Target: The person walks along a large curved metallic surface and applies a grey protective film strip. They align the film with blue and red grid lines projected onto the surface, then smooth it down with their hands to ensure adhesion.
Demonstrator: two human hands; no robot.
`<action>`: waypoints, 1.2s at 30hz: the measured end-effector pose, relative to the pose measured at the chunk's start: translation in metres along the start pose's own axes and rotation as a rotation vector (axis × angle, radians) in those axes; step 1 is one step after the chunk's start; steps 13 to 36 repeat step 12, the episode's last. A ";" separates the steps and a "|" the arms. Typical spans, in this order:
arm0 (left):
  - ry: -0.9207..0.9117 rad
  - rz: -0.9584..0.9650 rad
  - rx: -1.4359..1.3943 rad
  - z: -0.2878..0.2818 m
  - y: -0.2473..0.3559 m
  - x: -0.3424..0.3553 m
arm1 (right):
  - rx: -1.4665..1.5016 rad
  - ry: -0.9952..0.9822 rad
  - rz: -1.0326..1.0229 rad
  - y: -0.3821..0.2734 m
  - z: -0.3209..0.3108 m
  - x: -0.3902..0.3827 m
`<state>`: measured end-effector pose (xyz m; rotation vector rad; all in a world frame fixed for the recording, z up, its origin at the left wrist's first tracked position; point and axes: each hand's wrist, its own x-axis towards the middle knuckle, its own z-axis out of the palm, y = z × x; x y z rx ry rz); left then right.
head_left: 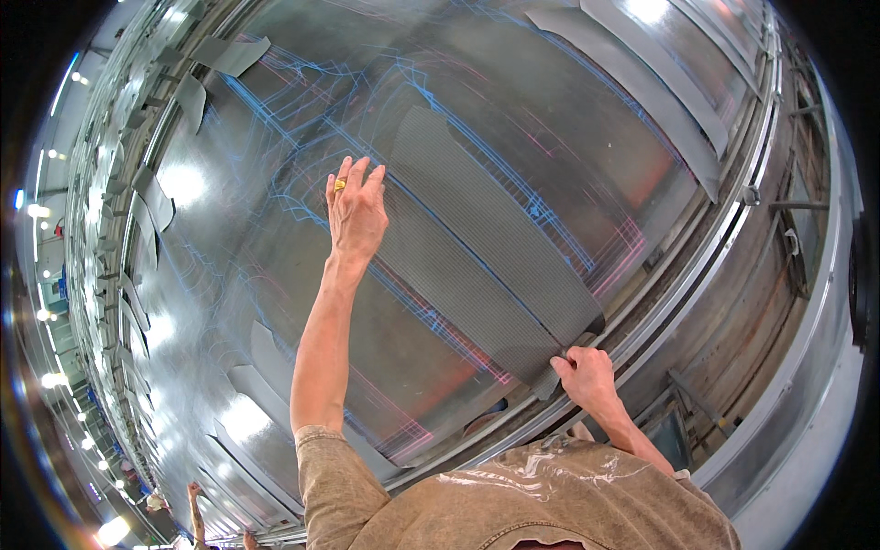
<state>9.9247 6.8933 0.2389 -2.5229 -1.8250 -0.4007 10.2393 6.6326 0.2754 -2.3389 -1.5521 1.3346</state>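
Observation:
Two long grey pieces of textured sheet lie side by side on the shiny table, a narrow seam between them: the left piece point(440, 275) and the right piece point(486, 211). My left hand point(356, 211), with a gold ring, rests with fingers stretched out at the far end of the left piece. Down at the table's near edge, my right hand point(587, 374) is closed, thumb and fingers pinched at the near end of the sheets by the seam. What exactly lies inside that pinch is partly hidden by the fingers.
Blue and pink lines cover the table top point(541, 128) around the sheets. More grey pieces point(642, 92) lie at the upper right, others point(275, 367) at left. A metal rail point(678, 266) runs along the near edge. Another person's arm point(196, 513) shows at the lower left.

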 end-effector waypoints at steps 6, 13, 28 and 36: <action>0.040 -0.018 -0.182 -0.001 -0.005 0.007 | 0.003 -0.020 0.000 -0.002 -0.003 -0.001; -0.104 -0.079 -0.144 -0.012 -0.001 0.025 | 0.038 -0.050 0.052 -0.005 -0.006 -0.001; -0.104 -0.079 -0.144 -0.012 -0.001 0.025 | 0.038 -0.050 0.052 -0.005 -0.006 -0.001; -0.104 -0.079 -0.144 -0.012 -0.001 0.025 | 0.038 -0.050 0.052 -0.005 -0.006 -0.001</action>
